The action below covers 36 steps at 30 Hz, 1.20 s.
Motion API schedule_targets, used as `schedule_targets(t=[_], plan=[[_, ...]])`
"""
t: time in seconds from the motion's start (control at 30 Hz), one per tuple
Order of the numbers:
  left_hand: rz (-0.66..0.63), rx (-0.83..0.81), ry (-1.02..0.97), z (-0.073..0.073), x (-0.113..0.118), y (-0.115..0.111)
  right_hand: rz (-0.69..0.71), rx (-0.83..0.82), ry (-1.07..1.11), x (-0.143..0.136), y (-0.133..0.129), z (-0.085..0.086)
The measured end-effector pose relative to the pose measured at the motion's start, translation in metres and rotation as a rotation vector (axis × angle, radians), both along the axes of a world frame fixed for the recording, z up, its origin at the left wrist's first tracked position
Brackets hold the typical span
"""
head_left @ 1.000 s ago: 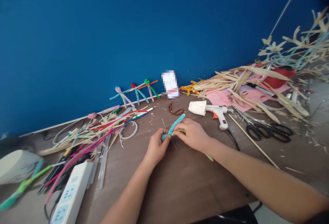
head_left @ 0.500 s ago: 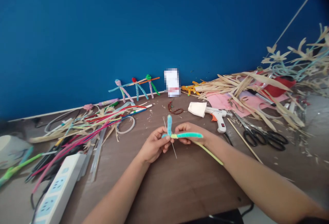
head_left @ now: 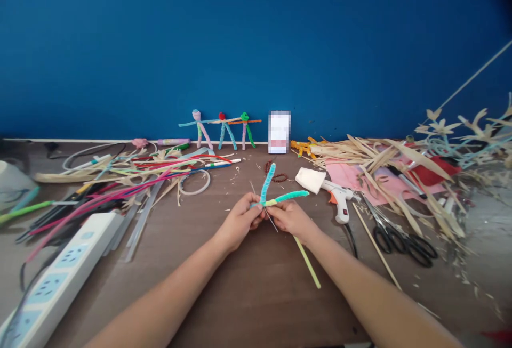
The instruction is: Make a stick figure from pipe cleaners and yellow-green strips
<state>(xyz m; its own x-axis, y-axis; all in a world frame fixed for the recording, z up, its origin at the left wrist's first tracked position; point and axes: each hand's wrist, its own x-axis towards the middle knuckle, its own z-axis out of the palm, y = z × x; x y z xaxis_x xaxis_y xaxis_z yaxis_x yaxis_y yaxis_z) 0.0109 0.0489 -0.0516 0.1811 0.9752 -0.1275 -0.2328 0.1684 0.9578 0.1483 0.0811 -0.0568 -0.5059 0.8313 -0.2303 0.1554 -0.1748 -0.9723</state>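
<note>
Both hands meet over the middle of the table, pinching one joined piece of pipe cleaners. My left hand [head_left: 241,217] is closed on its left end, near the joint. From there a light-blue pipe cleaner [head_left: 268,181] rises, tilted a little right, and a teal one [head_left: 293,195] reaches right from a yellow wrap. My right hand [head_left: 290,218] is closed around the same joint from the right. Below that hand a yellow-green pipe cleaner [head_left: 308,262] slants down. A thin bare wire [head_left: 272,222] pokes out between the hands. The fingertips hide the joint partly.
Small pipe-cleaner figures [head_left: 224,130] lean on the blue wall beside a white phone [head_left: 279,132]. A glue gun [head_left: 339,199] and black-handled scissors [head_left: 404,244] lie right, near dried husk strips [head_left: 380,151]. Left are loose pipe cleaners [head_left: 140,209] and a power strip [head_left: 72,268].
My right hand has closed in on the joint from the right. The light-blue piece now leans right, and the teal one angles upward. The camera view has shifted slightly.
</note>
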Motion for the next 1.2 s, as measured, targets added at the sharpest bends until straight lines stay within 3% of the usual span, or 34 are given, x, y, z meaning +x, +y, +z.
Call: schedule_targets(t=[0.1, 0.3, 0.5, 0.7, 0.9, 1.2], plan=[[0.081, 0.082, 0.180, -0.004, 0.001, 0.001, 0.023, 0.131, -0.149, 0.000, -0.002, -0.002], [0.229, 0.272, 0.684, -0.001, -0.004, -0.001, 0.118, 0.801, -0.775, 0.003, -0.019, 0.016], [0.208, 0.376, 0.898, -0.002, -0.003, -0.004, 0.211, 0.989, -1.077, -0.004, -0.031, 0.027], [0.113, 0.422, 0.977, -0.001, -0.003, -0.006, 0.177, 1.030, -1.020, -0.003, -0.030, 0.028], [0.094, 0.408, 0.845, 0.005, -0.010, -0.001, 0.032, 0.994, -0.797, 0.004, -0.024, 0.027], [0.015, 0.388, 0.806, 0.005, -0.015, 0.003, -0.129, 0.934, -0.563, 0.009, -0.015, 0.026]])
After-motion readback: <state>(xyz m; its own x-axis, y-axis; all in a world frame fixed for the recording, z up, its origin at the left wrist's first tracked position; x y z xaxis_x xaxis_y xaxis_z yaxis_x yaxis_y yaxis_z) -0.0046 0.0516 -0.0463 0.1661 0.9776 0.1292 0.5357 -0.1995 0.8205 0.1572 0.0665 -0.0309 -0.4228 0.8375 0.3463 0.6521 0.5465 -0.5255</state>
